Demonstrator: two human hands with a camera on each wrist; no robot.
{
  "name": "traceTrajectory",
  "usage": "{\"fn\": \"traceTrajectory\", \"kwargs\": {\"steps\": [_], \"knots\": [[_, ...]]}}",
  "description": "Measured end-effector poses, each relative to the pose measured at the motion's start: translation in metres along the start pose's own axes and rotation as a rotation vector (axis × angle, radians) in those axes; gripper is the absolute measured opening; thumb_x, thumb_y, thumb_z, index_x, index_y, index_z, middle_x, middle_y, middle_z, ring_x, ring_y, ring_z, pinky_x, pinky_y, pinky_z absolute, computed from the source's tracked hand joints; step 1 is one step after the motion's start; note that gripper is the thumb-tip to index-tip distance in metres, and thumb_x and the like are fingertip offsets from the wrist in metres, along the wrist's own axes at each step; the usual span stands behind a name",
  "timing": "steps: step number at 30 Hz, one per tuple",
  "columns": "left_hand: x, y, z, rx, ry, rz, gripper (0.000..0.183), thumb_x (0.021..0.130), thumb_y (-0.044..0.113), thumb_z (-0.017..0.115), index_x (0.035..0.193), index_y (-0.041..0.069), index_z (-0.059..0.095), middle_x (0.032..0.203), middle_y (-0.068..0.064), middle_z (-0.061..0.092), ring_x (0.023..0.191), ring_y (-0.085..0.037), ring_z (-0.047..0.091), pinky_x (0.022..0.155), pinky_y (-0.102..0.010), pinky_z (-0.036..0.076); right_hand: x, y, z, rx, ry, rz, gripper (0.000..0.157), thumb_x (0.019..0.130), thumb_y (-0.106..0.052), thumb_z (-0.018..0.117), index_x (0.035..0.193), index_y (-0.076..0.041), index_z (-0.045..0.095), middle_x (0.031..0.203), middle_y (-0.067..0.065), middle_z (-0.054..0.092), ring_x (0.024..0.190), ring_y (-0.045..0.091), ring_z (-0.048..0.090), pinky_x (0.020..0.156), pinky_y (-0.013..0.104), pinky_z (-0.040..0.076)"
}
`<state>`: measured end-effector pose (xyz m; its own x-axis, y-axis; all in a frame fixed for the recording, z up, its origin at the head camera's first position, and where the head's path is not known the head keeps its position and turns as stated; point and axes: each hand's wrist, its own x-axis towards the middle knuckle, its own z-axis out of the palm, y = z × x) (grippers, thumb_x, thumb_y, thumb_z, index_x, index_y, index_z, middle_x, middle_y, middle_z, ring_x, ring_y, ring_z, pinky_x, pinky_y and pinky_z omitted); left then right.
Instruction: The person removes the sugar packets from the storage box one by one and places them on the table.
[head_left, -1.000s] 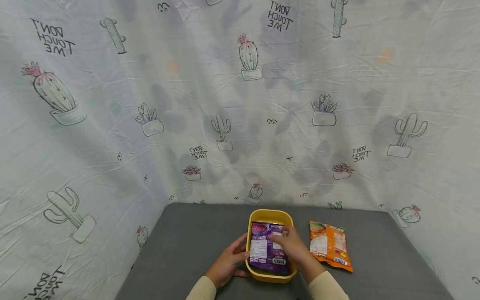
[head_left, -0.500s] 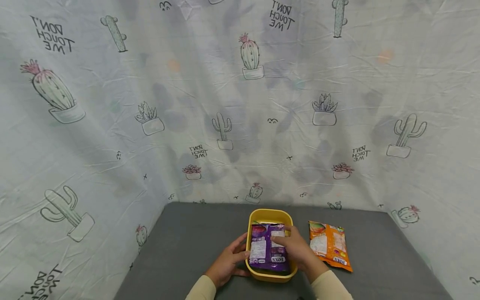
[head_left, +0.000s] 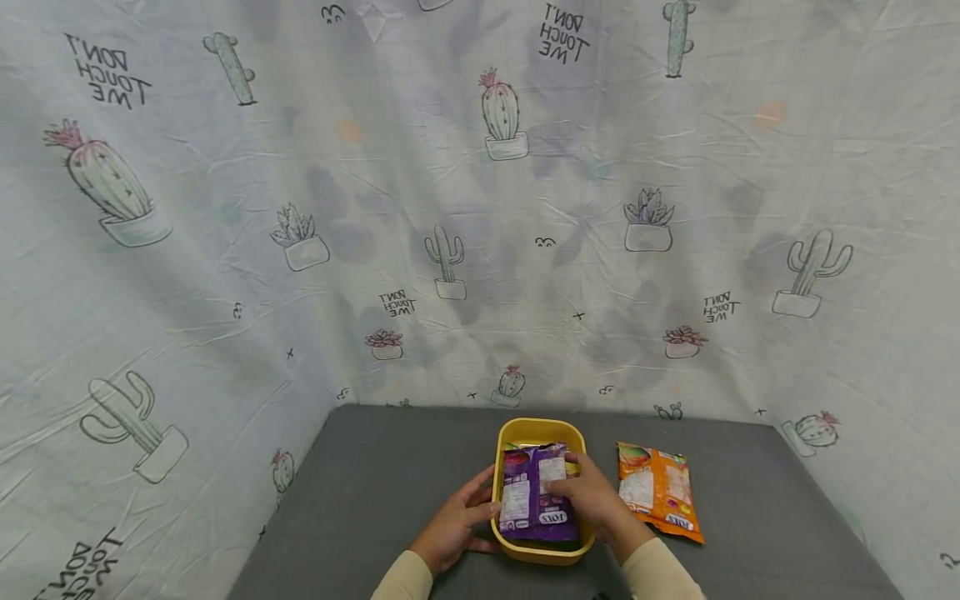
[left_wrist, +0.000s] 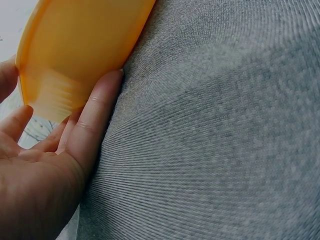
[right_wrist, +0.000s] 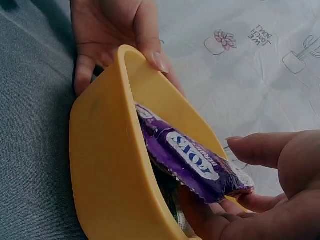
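Observation:
A yellow plastic bin [head_left: 542,423] stands on the grey table. My left hand [head_left: 453,525] grips its left wall; in the right wrist view that thumb hooks over the rim [right_wrist: 125,50], and the left wrist view has the fingers [left_wrist: 97,107] along the outside. Inside the bin is a purple FOX'S candy bag [head_left: 531,500], tilted in the right wrist view. My right hand [head_left: 596,500] pinches the bag's right edge, thumb on top and fingers underneath. Something greenish [right_wrist: 172,197] lies below the bag, mostly hidden.
An orange candy bag [head_left: 660,492] lies flat on the grey table [head_left: 405,467], right of the bin and close to my right forearm. A white cactus-print curtain [head_left: 480,208] rises behind the table and at both sides.
The purple bag has shifted and turned slightly within the bin, its right side lifting under my right hand. My left hand and the bin stay in place.

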<state>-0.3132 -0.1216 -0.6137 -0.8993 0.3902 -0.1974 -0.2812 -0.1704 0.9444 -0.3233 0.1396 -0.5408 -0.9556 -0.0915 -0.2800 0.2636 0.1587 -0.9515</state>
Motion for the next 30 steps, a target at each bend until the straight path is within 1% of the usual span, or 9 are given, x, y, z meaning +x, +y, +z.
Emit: {"fn": "traceTrajectory", "kwargs": {"steps": [2,6,8,12,15,21,24,27,30], "knots": [[0.0,0.0,0.0,0.006,-0.002,0.005,0.076,0.108,0.019,0.072,0.174,0.015,0.033,0.16,-0.027,0.046,0.126,-0.041,0.063,0.082,-0.067,0.06,0.001,0.001,0.0,0.02,-0.005,-0.014,0.08,0.099,-0.006,0.077,0.16,0.01,0.028,0.129,0.033,0.059,0.102,0.037,0.072,0.083,0.053,0.063],[0.0,0.001,0.0,0.006,0.0,0.0,0.076,0.108,0.019,0.072,0.173,0.016,0.033,0.16,-0.026,0.047,0.125,-0.04,0.064,0.082,-0.067,0.06,0.003,0.004,0.001,0.023,0.0,-0.034,0.086,0.095,0.001,0.079,0.163,0.006,0.026,0.13,0.033,0.058,0.103,0.037,0.071,0.083,0.054,0.063],[0.0,0.001,0.001,0.006,0.002,-0.005,0.077,0.107,0.019,0.073,0.173,0.015,0.034,0.16,-0.026,0.047,0.124,-0.04,0.064,0.081,-0.067,0.06,0.004,0.005,0.002,0.005,0.009,-0.047,0.088,0.092,0.005,0.079,0.163,0.004,0.027,0.13,0.033,0.058,0.103,0.037,0.07,0.083,0.054,0.063],[-0.001,0.001,0.001,0.009,0.008,-0.01,0.078,0.107,0.02,0.074,0.173,0.015,0.033,0.159,-0.025,0.048,0.124,-0.04,0.064,0.081,-0.068,0.06,0.003,0.007,0.003,-0.035,0.031,-0.065,0.087,0.091,0.009,0.078,0.163,0.001,0.03,0.131,0.033,0.057,0.104,0.038,0.07,0.082,0.055,0.063],[0.0,0.001,0.0,0.012,0.007,-0.005,0.077,0.108,0.02,0.073,0.173,0.015,0.033,0.16,-0.026,0.047,0.126,-0.039,0.063,0.081,-0.068,0.06,0.002,0.006,0.004,-0.034,0.037,-0.069,0.084,0.093,0.007,0.077,0.163,0.001,0.031,0.131,0.033,0.057,0.103,0.038,0.07,0.081,0.056,0.063],[-0.001,0.002,-0.001,0.016,-0.004,0.002,0.077,0.109,0.02,0.071,0.174,0.013,0.03,0.161,-0.027,0.046,0.126,-0.04,0.063,0.082,-0.068,0.06,0.004,0.005,0.008,0.027,0.025,-0.068,0.076,0.101,-0.003,0.076,0.16,0.005,0.028,0.127,0.032,0.06,0.1,0.038,0.073,0.08,0.054,0.064],[-0.002,0.003,0.0,0.008,-0.007,-0.005,0.077,0.109,0.02,0.071,0.174,0.013,0.03,0.161,-0.027,0.046,0.127,-0.041,0.062,0.083,-0.068,0.06,0.005,0.004,0.009,0.04,0.037,-0.07,0.072,0.101,-0.001,0.076,0.156,0.005,0.03,0.126,0.031,0.059,0.099,0.036,0.072,0.079,0.053,0.064],[-0.002,0.003,0.001,0.006,-0.003,-0.007,0.076,0.109,0.019,0.071,0.174,0.014,0.031,0.161,-0.027,0.046,0.127,-0.041,0.062,0.082,-0.068,0.06,0.006,0.004,0.01,0.05,0.05,-0.079,0.069,0.1,0.003,0.074,0.154,0.005,0.032,0.128,0.034,0.059,0.1,0.037,0.072,0.078,0.054,0.064],[-0.002,0.003,0.001,0.006,0.002,-0.008,0.076,0.109,0.019,0.071,0.174,0.014,0.032,0.161,-0.027,0.046,0.127,-0.041,0.062,0.082,-0.069,0.06,0.008,0.003,0.011,0.049,0.065,-0.073,0.07,0.099,0.003,0.074,0.154,0.005,0.031,0.132,0.035,0.057,0.101,0.038,0.072,0.078,0.055,0.064]]}}
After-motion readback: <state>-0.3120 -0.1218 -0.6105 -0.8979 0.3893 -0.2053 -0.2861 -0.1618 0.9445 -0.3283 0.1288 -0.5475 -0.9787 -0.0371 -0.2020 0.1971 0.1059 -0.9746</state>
